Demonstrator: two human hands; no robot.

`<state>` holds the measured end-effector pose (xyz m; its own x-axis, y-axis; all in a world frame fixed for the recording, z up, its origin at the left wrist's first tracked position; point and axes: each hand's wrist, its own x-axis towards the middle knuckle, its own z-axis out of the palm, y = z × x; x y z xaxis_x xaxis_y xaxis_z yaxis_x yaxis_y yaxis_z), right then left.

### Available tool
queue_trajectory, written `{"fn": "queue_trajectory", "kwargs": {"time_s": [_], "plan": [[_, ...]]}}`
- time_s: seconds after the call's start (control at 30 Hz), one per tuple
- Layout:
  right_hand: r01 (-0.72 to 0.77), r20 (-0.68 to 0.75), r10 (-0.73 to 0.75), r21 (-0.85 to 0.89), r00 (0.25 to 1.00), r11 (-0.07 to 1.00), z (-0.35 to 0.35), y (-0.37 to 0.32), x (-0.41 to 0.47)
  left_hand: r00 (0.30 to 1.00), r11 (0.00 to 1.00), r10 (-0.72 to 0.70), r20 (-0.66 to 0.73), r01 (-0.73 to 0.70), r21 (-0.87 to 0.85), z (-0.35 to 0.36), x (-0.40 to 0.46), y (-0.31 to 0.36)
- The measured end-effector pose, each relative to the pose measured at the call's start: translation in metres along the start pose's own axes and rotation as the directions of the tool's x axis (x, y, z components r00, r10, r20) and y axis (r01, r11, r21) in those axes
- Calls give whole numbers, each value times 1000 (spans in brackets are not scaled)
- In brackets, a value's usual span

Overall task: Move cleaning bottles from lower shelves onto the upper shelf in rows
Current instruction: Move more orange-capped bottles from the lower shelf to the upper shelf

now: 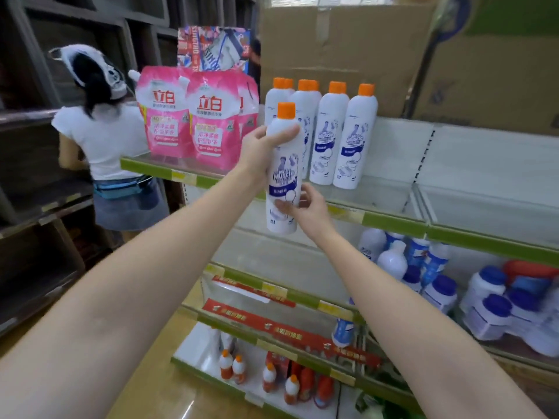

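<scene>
A white cleaning bottle with an orange cap (284,173) is held upright in front of the upper shelf (390,220). My left hand (260,148) grips its shoulder just under the cap. My right hand (305,208) cups its lower part from the right. Behind it, several identical orange-capped white bottles (329,131) stand in rows on the upper shelf. The bottle hangs just in front of the shelf's green front edge, left of the two front standing bottles.
Pink detergent pouches (184,116) stand left on the same shelf. Cardboard boxes (348,46) sit above. Blue-capped white bottles (438,282) fill the lower shelf at right; small orange bottles (272,379) sit at the bottom. A person in a white top (106,140) stands at left.
</scene>
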<state>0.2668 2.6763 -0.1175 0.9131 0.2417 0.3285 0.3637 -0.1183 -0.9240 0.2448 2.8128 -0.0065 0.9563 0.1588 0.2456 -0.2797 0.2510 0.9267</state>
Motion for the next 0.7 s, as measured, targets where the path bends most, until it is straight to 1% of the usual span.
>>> {"fn": "queue_trajectory", "kwargs": {"time_s": [0.07, 0.2, 0.27, 0.37, 0.47, 0.57, 0.63, 0.7], "plan": [[30, -73, -29, 8, 997, 1000, -16, -8, 13, 999, 1000, 8, 49, -7, -12, 21, 17, 9], [56, -196, -61, -30, 979, 998, -50, -16, 41, 991, 998, 46, 123, -51, 36, 58, 49, 18], [54, -222, -64, -49, 973, 997, -64, -17, 55, 985, 991, 86, 147, -100, 90, 71, 65, 16], [28, -243, -47, -80, 969, 996, -76, -8, 75, 979, 961, 154, 131, -179, 210, 83, 86, 9], [-8, -274, -20, -102, 962, 995, -76, 0, 92, 962, 898, 229, 150, -268, 349, 88, 101, 5], [-31, -268, 1, -107, 963, 994, -70, 9, 102, 935, 776, 307, 180, -355, 521, 84, 118, -7], [-35, -260, 9, -97, 966, 995, -66, 18, 107, 918, 720, 365, 155, -384, 578, 80, 127, -20], [-36, -252, 8, -106, 968, 994, -63, 24, 110, 889, 695, 445, 106, -417, 586, 79, 133, -33]]}}
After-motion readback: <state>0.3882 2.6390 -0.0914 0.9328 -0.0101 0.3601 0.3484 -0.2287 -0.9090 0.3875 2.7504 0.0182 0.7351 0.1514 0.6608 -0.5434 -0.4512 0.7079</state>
